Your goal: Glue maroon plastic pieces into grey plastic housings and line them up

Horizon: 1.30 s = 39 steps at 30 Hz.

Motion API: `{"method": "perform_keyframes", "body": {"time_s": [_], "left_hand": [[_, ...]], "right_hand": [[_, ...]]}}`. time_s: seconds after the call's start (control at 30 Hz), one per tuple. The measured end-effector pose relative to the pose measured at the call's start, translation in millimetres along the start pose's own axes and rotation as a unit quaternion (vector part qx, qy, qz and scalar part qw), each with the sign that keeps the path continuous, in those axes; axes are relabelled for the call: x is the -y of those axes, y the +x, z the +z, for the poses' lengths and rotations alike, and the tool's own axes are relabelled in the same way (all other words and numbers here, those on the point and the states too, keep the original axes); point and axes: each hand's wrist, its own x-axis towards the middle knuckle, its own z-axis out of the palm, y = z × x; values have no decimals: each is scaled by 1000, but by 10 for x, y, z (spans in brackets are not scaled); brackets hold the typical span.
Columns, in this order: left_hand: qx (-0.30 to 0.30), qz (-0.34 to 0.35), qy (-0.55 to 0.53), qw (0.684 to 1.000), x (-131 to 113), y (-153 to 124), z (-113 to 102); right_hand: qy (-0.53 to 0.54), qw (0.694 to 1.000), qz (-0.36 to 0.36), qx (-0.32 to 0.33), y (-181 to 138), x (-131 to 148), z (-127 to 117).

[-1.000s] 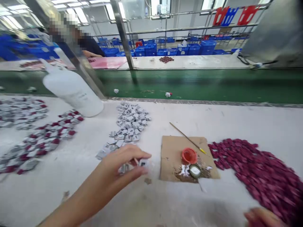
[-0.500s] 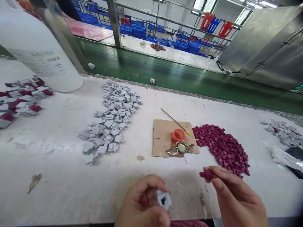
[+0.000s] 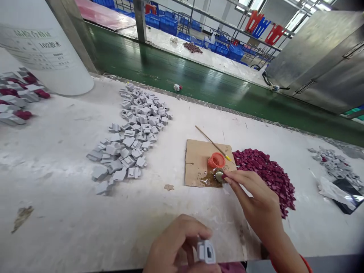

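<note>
My left hand (image 3: 178, 246) is at the near edge of the white table (image 3: 65, 212), fingers closed around a small grey plastic piece (image 3: 206, 251). My right hand (image 3: 253, 197) reaches forward to the cardboard square (image 3: 195, 163), pinching a small maroon piece (image 3: 224, 176) at a small round cap (image 3: 219, 176) that sits in a patch of glue. An orange cap (image 3: 216, 160) stands just behind it. A heap of grey pieces (image 3: 133, 132) lies to the left and a heap of maroon pieces (image 3: 265, 172) to the right.
A thin stick with a yellow tip (image 3: 213, 143) lies across the cardboard's far corner. A big white bottle (image 3: 40, 45) stands at the back left beside assembled grey-and-maroon parts (image 3: 17, 98). A green conveyor belt (image 3: 199, 87) runs behind the table. More grey parts (image 3: 331, 161) lie far right.
My right hand has moved forward from near the table's edge to the round cap on the cardboard, carrying the maroon piece. My left hand has stayed at the near edge with the grey piece.
</note>
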Motion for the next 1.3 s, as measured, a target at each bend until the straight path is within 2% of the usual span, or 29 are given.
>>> {"method": "perform_keyframes", "body": {"time_s": [0.13, 0.27, 0.37, 0.5, 0.6, 0.67, 0.87, 1.03, 1.3], "left_hand": [[18, 29, 47, 998, 5, 9, 70], [-34, 36, 54, 997, 16, -19, 122], [-23, 74, 146, 986, 33, -3, 70], [26, 169, 275, 946, 69, 53, -19], [8, 178, 316, 932, 96, 63, -8], [-2, 174, 325, 930, 107, 57, 18], [-3, 169, 324, 931, 102, 50, 39], [2, 152, 311, 938, 83, 62, 39], [8, 140, 305, 942, 55, 52, 47]], "right_hand": [[-18, 1000, -13, 18, 26, -32, 43], [-17, 999, -13, 33, 40, -55, 63], [-8, 1000, 0, 19, 25, -17, 27], [47, 994, 88, -38, -116, 169, -57], [166, 970, 173, -42, -298, 381, -70], [232, 954, 187, -35, -417, 503, -42], [268, 950, 161, -16, -599, 612, 79], [269, 952, 141, -26, -605, 587, 142], [232, 970, 67, 11, -569, 569, 125]]}}
